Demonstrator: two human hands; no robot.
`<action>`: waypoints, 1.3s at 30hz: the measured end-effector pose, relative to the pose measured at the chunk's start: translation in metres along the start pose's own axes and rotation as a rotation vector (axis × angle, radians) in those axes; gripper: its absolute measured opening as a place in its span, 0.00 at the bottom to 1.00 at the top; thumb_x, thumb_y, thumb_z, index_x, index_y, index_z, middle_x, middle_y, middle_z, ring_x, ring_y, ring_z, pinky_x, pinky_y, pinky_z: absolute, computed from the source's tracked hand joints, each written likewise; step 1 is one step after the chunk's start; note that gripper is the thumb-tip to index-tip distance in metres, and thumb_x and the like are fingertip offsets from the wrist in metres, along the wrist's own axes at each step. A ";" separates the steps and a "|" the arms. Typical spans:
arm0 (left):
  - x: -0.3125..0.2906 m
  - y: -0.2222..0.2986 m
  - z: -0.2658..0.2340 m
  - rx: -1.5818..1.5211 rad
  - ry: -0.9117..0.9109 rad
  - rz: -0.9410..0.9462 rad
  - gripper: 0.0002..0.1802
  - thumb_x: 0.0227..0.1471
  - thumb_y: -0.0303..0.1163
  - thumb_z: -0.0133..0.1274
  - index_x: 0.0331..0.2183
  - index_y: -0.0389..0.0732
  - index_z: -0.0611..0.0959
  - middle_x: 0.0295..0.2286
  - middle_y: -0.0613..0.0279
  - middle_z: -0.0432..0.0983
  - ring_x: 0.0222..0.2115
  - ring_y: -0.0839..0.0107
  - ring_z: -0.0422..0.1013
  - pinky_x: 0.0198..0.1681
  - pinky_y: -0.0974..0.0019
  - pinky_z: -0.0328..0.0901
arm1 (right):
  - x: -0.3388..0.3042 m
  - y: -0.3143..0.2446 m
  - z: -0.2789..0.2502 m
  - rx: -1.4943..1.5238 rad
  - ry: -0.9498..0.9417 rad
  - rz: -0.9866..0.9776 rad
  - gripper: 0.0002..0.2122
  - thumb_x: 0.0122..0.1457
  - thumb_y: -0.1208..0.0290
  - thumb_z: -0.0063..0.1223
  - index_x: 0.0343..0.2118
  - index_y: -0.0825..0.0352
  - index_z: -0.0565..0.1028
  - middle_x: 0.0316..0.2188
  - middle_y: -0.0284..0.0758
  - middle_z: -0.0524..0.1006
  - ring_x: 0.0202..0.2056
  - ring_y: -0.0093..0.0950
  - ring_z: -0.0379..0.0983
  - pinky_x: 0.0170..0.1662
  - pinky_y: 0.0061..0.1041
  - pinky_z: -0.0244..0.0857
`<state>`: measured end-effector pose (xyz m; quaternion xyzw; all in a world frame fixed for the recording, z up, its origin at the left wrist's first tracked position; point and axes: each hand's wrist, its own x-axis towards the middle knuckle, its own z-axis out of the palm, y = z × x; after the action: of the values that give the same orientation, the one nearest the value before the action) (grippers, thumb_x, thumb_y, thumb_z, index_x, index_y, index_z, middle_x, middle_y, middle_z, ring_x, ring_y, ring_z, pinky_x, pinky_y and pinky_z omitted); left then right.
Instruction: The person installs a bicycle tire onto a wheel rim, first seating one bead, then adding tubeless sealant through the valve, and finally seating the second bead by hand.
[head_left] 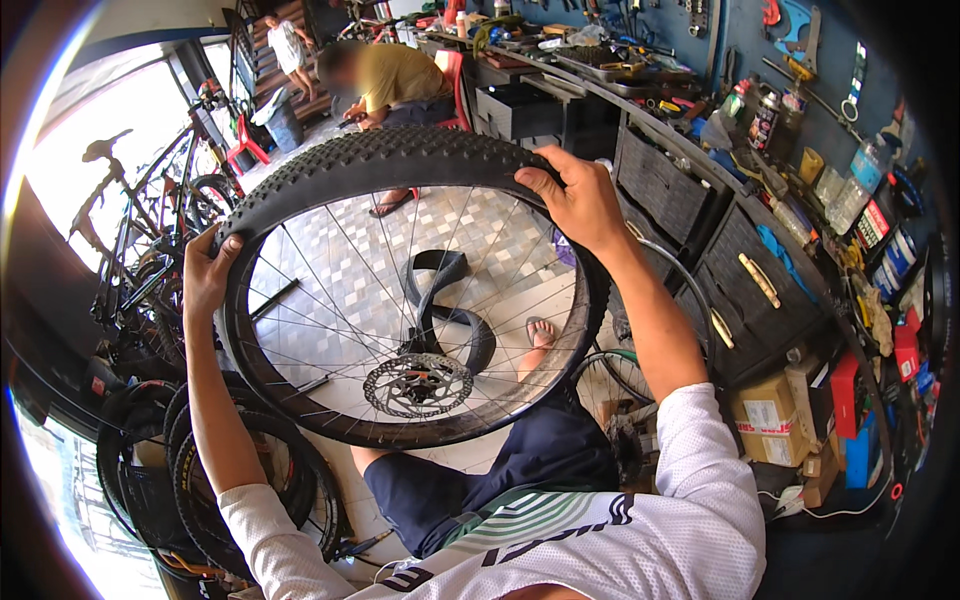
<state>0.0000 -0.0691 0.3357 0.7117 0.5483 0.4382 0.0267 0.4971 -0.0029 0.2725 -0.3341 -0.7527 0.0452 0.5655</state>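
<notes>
Lettering (pixel 552 541) marks shirt (pixel 680 525); right hand (pixel 585 203) grips tire (pixel 390 152).

Strong daylight comes in from my left, burning the opening (pixel 88 108) there to plain white. The drawers (pixel 655 180) on my right sit dim and shadowy. My tire (pixel 370 158) looks crisp; 1 seated person's head (pixel 342 68) is blurred out. Fisheye bending warps the edges into a black rim, with bluish fringing at left.
</notes>
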 end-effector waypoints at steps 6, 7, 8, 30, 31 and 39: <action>0.001 -0.001 0.005 -0.048 0.041 0.024 0.30 0.57 0.53 0.63 0.36 0.29 0.82 0.24 0.72 0.73 0.26 0.85 0.63 0.28 0.74 0.60 | 0.005 0.013 0.013 -0.045 0.081 -0.004 0.20 0.64 0.53 0.58 0.30 0.69 0.77 0.21 0.47 0.77 0.23 0.47 0.76 0.26 0.37 0.64; 0.001 -0.003 0.005 -0.044 0.027 0.018 0.29 0.57 0.53 0.63 0.34 0.30 0.81 0.23 0.73 0.71 0.26 0.85 0.62 0.27 0.74 0.59 | 0.007 0.015 0.014 -0.098 0.040 0.029 0.19 0.64 0.53 0.59 0.33 0.70 0.77 0.23 0.47 0.78 0.24 0.42 0.77 0.28 0.34 0.66; 0.003 -0.005 0.005 -0.041 0.014 0.012 0.28 0.58 0.52 0.63 0.33 0.31 0.81 0.22 0.73 0.70 0.25 0.85 0.61 0.27 0.73 0.57 | 0.009 0.017 0.013 -0.151 -0.001 0.061 0.19 0.64 0.54 0.59 0.35 0.70 0.78 0.25 0.47 0.79 0.25 0.37 0.78 0.29 0.31 0.67; 0.038 0.161 0.112 0.568 0.026 0.518 0.42 0.56 0.67 0.51 0.54 0.38 0.79 0.49 0.50 0.78 0.52 0.52 0.73 0.57 0.52 0.64 | 0.030 -0.012 0.020 -0.109 -0.121 -0.047 0.24 0.61 0.46 0.60 0.35 0.69 0.79 0.22 0.46 0.78 0.25 0.44 0.78 0.28 0.33 0.67; 0.044 0.165 0.126 0.635 0.043 0.573 0.43 0.57 0.69 0.47 0.53 0.38 0.80 0.48 0.52 0.78 0.51 0.54 0.73 0.57 0.53 0.65 | 0.030 -0.015 0.020 -0.101 -0.132 -0.036 0.24 0.61 0.46 0.59 0.35 0.69 0.79 0.22 0.46 0.78 0.25 0.45 0.78 0.28 0.33 0.67; 0.063 0.184 0.184 0.591 0.084 0.687 0.27 0.57 0.58 0.54 0.32 0.41 0.83 0.32 0.60 0.80 0.40 0.60 0.77 0.45 0.56 0.69 | 0.023 -0.004 0.017 -0.143 -0.061 -0.028 0.26 0.63 0.41 0.53 0.32 0.66 0.79 0.19 0.45 0.78 0.26 0.48 0.79 0.27 0.43 0.69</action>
<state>0.2605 -0.0107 0.3559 0.8112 0.3824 0.2746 -0.3469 0.4773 0.0124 0.2868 -0.3615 -0.7754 -0.0062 0.5177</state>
